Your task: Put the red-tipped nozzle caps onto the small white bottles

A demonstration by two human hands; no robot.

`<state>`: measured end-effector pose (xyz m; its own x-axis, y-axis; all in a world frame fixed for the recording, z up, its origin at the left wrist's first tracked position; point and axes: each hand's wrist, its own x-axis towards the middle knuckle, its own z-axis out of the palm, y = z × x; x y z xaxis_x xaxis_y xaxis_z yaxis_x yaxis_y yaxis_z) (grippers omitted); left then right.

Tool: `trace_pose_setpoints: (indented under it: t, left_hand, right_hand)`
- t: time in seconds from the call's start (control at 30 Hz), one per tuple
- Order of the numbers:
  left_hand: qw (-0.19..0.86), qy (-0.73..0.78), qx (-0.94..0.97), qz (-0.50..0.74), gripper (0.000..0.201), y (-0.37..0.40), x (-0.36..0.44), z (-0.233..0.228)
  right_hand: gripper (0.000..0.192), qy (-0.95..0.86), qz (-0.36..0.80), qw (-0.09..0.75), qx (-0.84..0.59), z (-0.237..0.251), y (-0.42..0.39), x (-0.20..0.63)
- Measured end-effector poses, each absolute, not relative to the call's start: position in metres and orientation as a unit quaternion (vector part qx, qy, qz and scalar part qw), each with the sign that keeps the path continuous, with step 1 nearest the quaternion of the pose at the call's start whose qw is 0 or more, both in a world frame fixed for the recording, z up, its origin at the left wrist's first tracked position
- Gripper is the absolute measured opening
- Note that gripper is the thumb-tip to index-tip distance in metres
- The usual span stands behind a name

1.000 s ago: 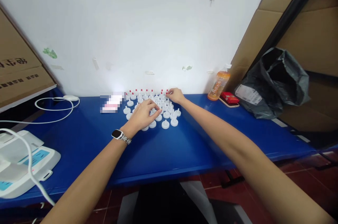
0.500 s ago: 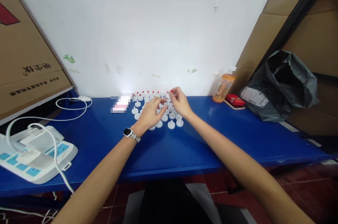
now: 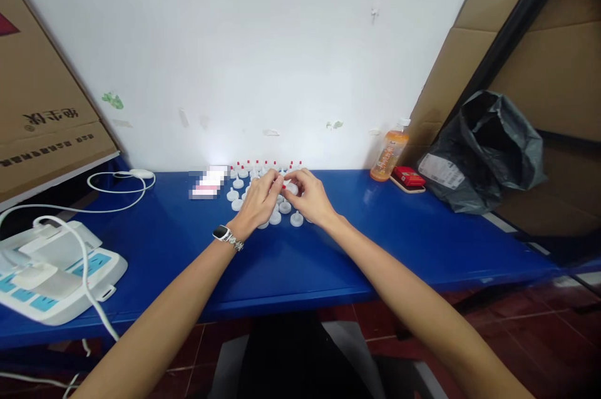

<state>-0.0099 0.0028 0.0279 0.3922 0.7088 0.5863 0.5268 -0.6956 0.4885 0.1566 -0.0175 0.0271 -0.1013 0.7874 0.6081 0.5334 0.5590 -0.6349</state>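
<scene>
— Two hands are meeting over the caps in the head view, the only one I'm getting. My left hand [image 3: 260,202] and my right hand [image 3: 310,200] are pinching one white cap [image 3: 291,186] between their fingertips, with a tiny red tip [image 3: 283,186] showing between them. They're holding it just above the cluster of white caps [image 3: 277,202] on the blue table [image 3: 328,261], near the back wall.

— What's worrying you?

— My wrists are hanging close over the loose caps. I'm judging that a low sweep could be knocking some over or scattering them, and that small red piece could be slipping from my fingertips.

— Counts?

— Roughly ten to fifteen caps are showing; my hands are hiding more, so I cannot tell exactly. Several at the back are carrying red tips. One orange bottle [image 3: 389,155], one red box [image 3: 408,176], one black bag [image 3: 488,151], one power strip [image 3: 51,274] and one watch [image 3: 220,233].
</scene>
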Motion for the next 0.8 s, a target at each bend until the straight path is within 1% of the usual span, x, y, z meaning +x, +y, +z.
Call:
trace_pose_setpoints:
  t: [0.1, 0.2, 0.27, 0.4, 0.47, 0.53, 0.63, 0.7, 0.8]
  left_hand:
    - [0.049, 0.36, 0.86, 0.36, 0.029, 0.002, -0.011, 0.031]
    - [0.032, 0.356, 0.869, 0.342, 0.03, 0.004, -0.013, 0.032]
    - [0.057, 0.362, 0.855, 0.367, 0.033, 0.005, -0.013, 0.033]
    - [0.154, 0.38, 0.809, 0.421, 0.042, 0.006, -0.013, 0.032]
    - [0.198, 0.387, 0.794, 0.425, 0.047, 0.006, -0.013, 0.031]
    - [0.222, 0.382, 0.791, 0.423, 0.05, 0.006, -0.013, 0.03]
    - [0.208, 0.351, 0.819, 0.403, 0.052, 0.003, -0.013, 0.031]
    - [0.189, 0.336, 0.839, 0.384, 0.046, 0.002, -0.013, 0.032]
    - [0.163, 0.332, 0.85, 0.374, 0.036, 0.0, -0.012, 0.032]
  right_hand:
    - [0.012, -0.734, 0.115, 0.487, -0.459, 0.027, -0.02, 0.157]
    - [0.01, -0.736, 0.143, 0.498, -0.435, 0.027, -0.02, 0.159]
    - [0.016, -0.732, 0.2, 0.509, -0.405, 0.026, -0.02, 0.16]
    - [0.039, -0.71, 0.352, 0.495, -0.356, 0.023, -0.02, 0.16]
    - [0.043, -0.691, 0.406, 0.496, -0.334, 0.021, -0.018, 0.158]
    - [0.043, -0.661, 0.444, 0.515, -0.318, 0.021, -0.015, 0.158]
    - [0.039, -0.595, 0.496, 0.554, -0.304, 0.021, -0.008, 0.161]
    - [0.034, -0.553, 0.544, 0.559, -0.292, 0.021, -0.007, 0.163]
    - [0.027, -0.497, 0.624, 0.537, -0.274, 0.023, -0.009, 0.164]
